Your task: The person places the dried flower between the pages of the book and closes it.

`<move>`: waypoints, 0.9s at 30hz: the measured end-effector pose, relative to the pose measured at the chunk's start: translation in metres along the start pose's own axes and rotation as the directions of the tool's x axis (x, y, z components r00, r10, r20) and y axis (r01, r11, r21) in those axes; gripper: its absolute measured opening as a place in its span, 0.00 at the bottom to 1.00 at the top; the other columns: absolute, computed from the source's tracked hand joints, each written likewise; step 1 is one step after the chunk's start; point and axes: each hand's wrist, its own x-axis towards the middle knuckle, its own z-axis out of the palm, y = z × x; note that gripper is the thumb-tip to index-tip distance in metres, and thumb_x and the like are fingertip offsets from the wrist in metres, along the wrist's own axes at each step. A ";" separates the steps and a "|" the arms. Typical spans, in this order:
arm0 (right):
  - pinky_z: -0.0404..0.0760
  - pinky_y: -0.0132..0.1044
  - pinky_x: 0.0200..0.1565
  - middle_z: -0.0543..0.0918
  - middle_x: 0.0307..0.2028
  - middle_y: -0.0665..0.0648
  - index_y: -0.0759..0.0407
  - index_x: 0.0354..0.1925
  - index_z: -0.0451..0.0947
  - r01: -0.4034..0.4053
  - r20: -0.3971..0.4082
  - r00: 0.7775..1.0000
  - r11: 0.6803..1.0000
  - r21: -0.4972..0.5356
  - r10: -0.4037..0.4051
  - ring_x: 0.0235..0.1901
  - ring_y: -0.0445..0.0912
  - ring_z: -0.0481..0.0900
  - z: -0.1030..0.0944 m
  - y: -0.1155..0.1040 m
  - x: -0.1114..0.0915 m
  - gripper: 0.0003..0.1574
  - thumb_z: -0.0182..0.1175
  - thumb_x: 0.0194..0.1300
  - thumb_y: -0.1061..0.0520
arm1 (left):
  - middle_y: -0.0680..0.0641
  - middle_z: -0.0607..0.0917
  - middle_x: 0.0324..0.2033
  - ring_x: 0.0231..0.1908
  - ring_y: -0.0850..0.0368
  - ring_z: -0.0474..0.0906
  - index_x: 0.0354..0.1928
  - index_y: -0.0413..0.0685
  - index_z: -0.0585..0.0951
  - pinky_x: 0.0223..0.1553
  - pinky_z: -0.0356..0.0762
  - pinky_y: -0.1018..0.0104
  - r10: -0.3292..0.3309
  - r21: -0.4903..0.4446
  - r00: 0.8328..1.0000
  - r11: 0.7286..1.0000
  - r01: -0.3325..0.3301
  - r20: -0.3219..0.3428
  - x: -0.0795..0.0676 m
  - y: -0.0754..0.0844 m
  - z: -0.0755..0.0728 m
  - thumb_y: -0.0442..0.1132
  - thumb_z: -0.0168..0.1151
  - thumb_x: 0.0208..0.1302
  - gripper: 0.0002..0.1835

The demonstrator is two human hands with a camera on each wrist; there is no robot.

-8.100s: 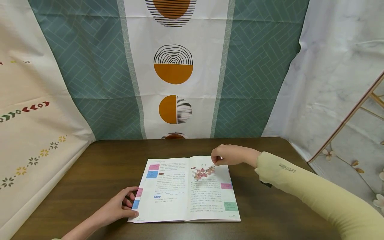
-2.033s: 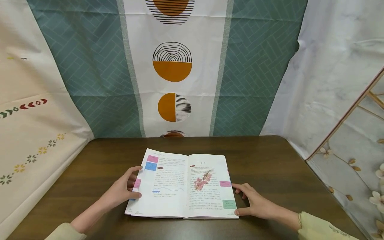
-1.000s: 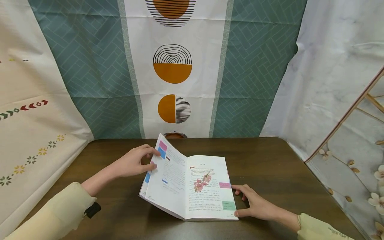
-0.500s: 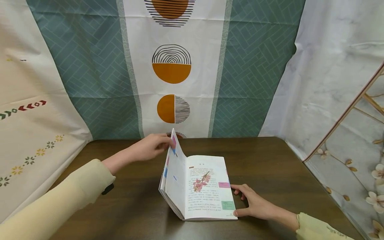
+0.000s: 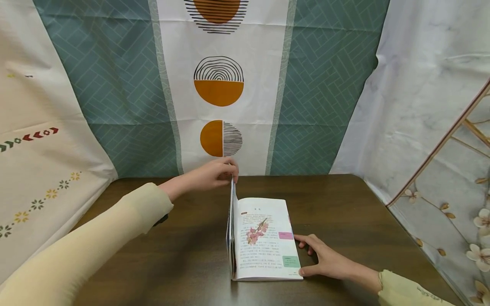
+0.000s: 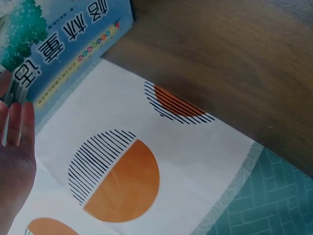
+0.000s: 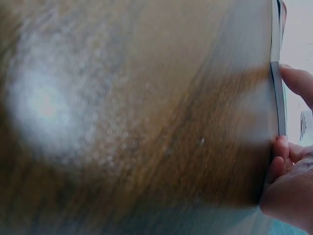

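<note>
An open book (image 5: 264, 259) lies with its right half flat on the table. Its left half stands almost upright, its blue illustrated cover (image 6: 63, 46) facing left with large Chinese characters. At the top of that raised half, my left hand (image 5: 216, 173) grips the pages and cover together. A sprig of pink flowers (image 5: 257, 233) rests on the right-hand page, stem toward the upper right. My right hand (image 5: 323, 260) touches the book's right edge, thumb at the lower corner and index finger by the pink tab; in the right wrist view its other fingers lie along the edge.
The brown wooden table (image 5: 153, 263) extends around the book. A patterned curtain (image 5: 317, 106) hangs behind the table, a cream cloth (image 5: 49, 170) at the left and a white floral one (image 5: 432, 170) at the right.
The right hand laid down the flower sprig and moved to the book's right edge. The left hand then lifted the left half from nearly flat to almost upright, swinging it rightward.
</note>
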 end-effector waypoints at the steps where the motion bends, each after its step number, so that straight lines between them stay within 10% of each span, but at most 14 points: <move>1: 0.64 0.32 0.43 0.65 0.51 0.59 0.59 0.73 0.59 0.003 0.004 1.000 1.000 0.004 -0.003 0.44 0.40 0.62 0.000 0.000 0.000 0.53 0.72 0.57 0.46 | 0.49 0.79 0.43 0.46 0.54 0.76 0.36 0.47 0.82 0.52 0.79 0.60 0.018 0.013 1.000 1.000 -0.018 0.005 0.003 0.000 0.001 0.24 0.62 0.62 0.09; 27: 0.64 0.29 0.39 0.68 0.46 0.55 0.58 0.73 0.62 0.045 -0.048 0.998 0.996 -0.080 -0.049 0.39 0.35 0.63 0.005 0.000 0.003 0.52 0.71 0.58 0.42 | 0.49 0.80 0.50 0.53 0.52 0.69 0.47 0.52 0.82 0.59 0.68 0.56 0.050 0.035 0.989 0.998 -0.055 0.141 0.058 0.016 0.047 0.36 0.64 0.66 0.09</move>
